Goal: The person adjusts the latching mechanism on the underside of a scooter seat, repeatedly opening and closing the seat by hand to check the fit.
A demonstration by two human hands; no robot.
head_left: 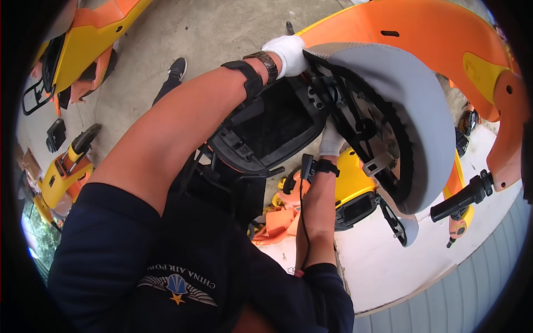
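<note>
A raised grey seat [408, 100] with a dark, ribbed underside tilts up above the open compartment of an orange and yellow scooter [377, 25]. My left hand [287, 54], in a white glove, reaches to the far edge of the seat. Its fingers are hidden behind the seat edge and the body. My right hand [331, 140], also gloved in white, reaches in beside the compartment, under the seat's black hinge frame [344, 119]. The frame covers its fingers. Between my arms lies the black, rectangular open compartment [277, 125], with a dark recess inside its rim.
Other orange and yellow scooters stand at the upper left [91, 41], lower left [61, 180] and beside my right forearm [355, 177]. A black handlebar grip [461, 200] juts in at right. A dark shoe [177, 67] is on the concrete floor [222, 28]. Grey panelling [461, 299] curves along the lower right.
</note>
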